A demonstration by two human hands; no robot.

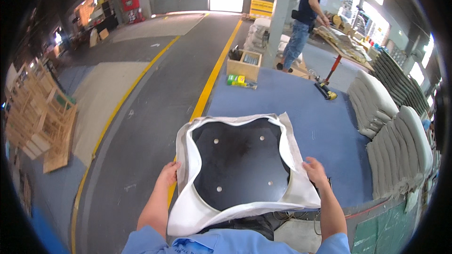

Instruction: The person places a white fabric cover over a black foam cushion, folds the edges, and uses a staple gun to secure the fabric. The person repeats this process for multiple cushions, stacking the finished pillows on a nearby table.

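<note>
In front of me is a seat panel: a black board (240,160) with several small round holes, framed by a white cover with a grey outer edge (190,200). The cover's margins stand up loosely around the board, and the near corners hang toward my body. At the left side my left hand (168,174) pinches the cover's edge. My right hand (315,171) grips the cover's edge on the opposite side. Parts of the fingers on both hands are hidden behind the material.
The blue table (329,146) carries a wooden box (243,66), a green-yellow carton (237,80) and a power tool (326,90). Stacks of grey cushions (398,150) stand at right. Wooden frames (40,117) are at left. Another person (306,14) works at a far bench.
</note>
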